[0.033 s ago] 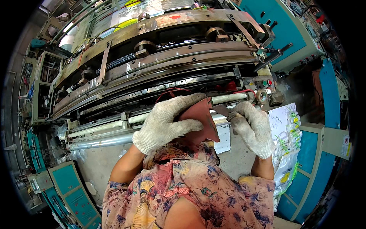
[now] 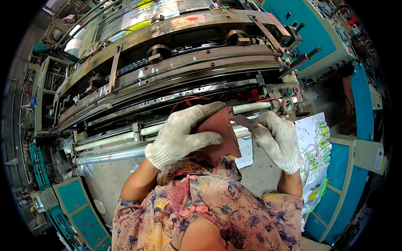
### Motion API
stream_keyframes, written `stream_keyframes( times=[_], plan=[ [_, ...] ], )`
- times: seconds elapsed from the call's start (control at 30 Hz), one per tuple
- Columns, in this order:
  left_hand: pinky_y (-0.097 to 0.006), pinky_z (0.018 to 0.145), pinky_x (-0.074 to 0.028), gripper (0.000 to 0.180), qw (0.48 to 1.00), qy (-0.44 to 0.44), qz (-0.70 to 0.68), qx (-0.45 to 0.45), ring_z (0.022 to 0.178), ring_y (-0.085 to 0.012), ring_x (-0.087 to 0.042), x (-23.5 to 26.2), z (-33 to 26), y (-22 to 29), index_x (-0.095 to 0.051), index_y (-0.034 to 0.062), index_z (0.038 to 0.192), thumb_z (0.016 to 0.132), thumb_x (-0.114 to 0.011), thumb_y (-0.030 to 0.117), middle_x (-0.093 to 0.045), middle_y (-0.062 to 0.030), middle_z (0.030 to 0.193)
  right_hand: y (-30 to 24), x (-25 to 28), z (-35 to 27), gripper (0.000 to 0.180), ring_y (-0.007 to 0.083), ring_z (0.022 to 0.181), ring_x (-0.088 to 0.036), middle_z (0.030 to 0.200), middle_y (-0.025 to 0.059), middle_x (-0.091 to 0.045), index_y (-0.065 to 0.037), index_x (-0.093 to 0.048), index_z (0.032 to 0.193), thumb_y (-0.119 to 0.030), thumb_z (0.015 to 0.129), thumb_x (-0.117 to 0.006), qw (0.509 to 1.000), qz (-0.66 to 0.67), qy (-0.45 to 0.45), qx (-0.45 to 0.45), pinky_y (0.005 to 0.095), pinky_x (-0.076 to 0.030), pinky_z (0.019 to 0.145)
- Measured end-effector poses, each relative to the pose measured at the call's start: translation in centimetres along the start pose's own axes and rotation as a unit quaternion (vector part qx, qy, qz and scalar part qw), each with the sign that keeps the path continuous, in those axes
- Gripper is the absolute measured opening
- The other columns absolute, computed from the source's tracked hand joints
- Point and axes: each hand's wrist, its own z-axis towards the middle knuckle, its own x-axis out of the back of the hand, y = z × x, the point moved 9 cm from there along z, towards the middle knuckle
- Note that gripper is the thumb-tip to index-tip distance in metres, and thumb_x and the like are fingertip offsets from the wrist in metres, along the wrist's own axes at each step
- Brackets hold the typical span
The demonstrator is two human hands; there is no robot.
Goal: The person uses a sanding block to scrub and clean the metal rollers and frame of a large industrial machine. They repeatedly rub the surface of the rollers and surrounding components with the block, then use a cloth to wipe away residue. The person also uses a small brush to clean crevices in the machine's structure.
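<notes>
My left hand [image 2: 178,136], in a white knitted glove, is closed round a folded reddish-brown sheet [image 2: 222,140], which looks like sandpaper. Its thumb lies across the sheet's near face, while the fingers pass behind the upper part. My right hand [image 2: 278,142], gloved the same way, pinches a thin dark flat blade [image 2: 240,121] between thumb and fingers. The blade points left, its tip close to the sheet's right edge; whether they touch, I cannot tell. Both hands are held up in front of the machine's rollers.
A long machine [image 2: 176,79] with bars and springs spans the view ahead. A pale metal roller [image 2: 113,156] runs along its near side. Coloured push buttons [image 2: 293,90] sit at its right end. Bundled white plastic bags [image 2: 315,184] and teal cabinets [image 2: 335,180] stand at right.
My right hand and the blade have shifted very slightly. My left hand keeps its hold on the reddish-brown sheet, almost in the same place.
</notes>
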Motion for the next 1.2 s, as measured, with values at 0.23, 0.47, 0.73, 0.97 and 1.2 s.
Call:
stream_keyframes(
  times=[0.23, 0.47, 0.73, 0.97, 1.2],
  plan=[
    [-0.033, 0.089, -0.05, 0.068, 0.998, -0.008, -0.059, 0.013, 0.1, -0.0242, -0.065, 0.2, -0.3, -0.4, -0.055, 0.0017, 0.132, 0.074, -0.08, 0.027, -0.066, -0.0164, 0.113, -0.1, 1.2, 0.1, 0.02, 0.0307, 0.064, -0.065, 0.071, 0.015, -0.063, -0.003, -0.062, 0.089, -0.021, 0.085, -0.066, 0.999, -0.016, -0.001, -0.033, 0.0367, -0.049, 0.058],
    [-0.03, 0.095, -0.049, 0.068, 0.989, -0.038, -0.119, 0.077, 0.105, -0.0151, -0.06, -0.5, -0.5, -0.7, -0.051, -0.0025, 0.135, 0.072, -0.078, 0.003, -0.062, -0.0105, 0.121, -1.3, 1.0, 0.6, 0.018, 0.0287, 0.057, -0.062, 0.063, 0.0138, -0.057, -0.005, -0.063, 0.085, -0.022, 0.087, -0.066, 0.998, -0.055, -0.018, 0.01, 0.0375, -0.047, 0.053],
    [-0.031, 0.094, -0.049, 0.066, 0.997, -0.035, -0.056, 0.047, 0.105, -0.0169, -0.061, -0.3, -0.3, -0.7, -0.053, -0.0025, 0.133, 0.073, -0.079, 0.007, -0.064, -0.0114, 0.119, -0.5, 0.4, 0.7, 0.02, 0.0303, 0.058, -0.062, 0.063, 0.0134, -0.057, -0.005, -0.061, 0.083, -0.024, 0.087, -0.065, 0.994, -0.072, -0.083, -0.011, 0.039, -0.047, 0.053],
    [-0.036, 0.092, -0.049, 0.062, 0.997, -0.061, 0.028, -0.024, 0.107, -0.0312, -0.063, -0.8, 0.4, 1.1, -0.056, 0.0017, 0.13, 0.078, -0.077, 0.028, -0.064, -0.0187, 0.117, -0.8, -1.4, 1.3, 0.026, 0.0336, 0.063, -0.062, 0.065, 0.0155, -0.058, -0.006, -0.058, 0.08, -0.03, 0.088, -0.064, 0.978, -0.125, -0.16, 0.054, 0.0428, -0.047, 0.056],
    [-0.033, 0.086, -0.052, 0.058, 0.993, -0.079, 0.071, -0.043, 0.099, -0.0224, -0.067, -1.0, 0.4, 1.4, -0.058, -0.0019, 0.125, 0.078, -0.078, 0.025, -0.067, -0.0176, 0.11, -0.5, -2.6, 2.5, 0.037, 0.0372, 0.077, -0.065, 0.081, 0.0183, -0.064, -0.004, -0.057, 0.098, -0.036, 0.084, -0.068, 0.98, -0.092, -0.172, 0.045, 0.0434, -0.051, 0.064]
  ],
)
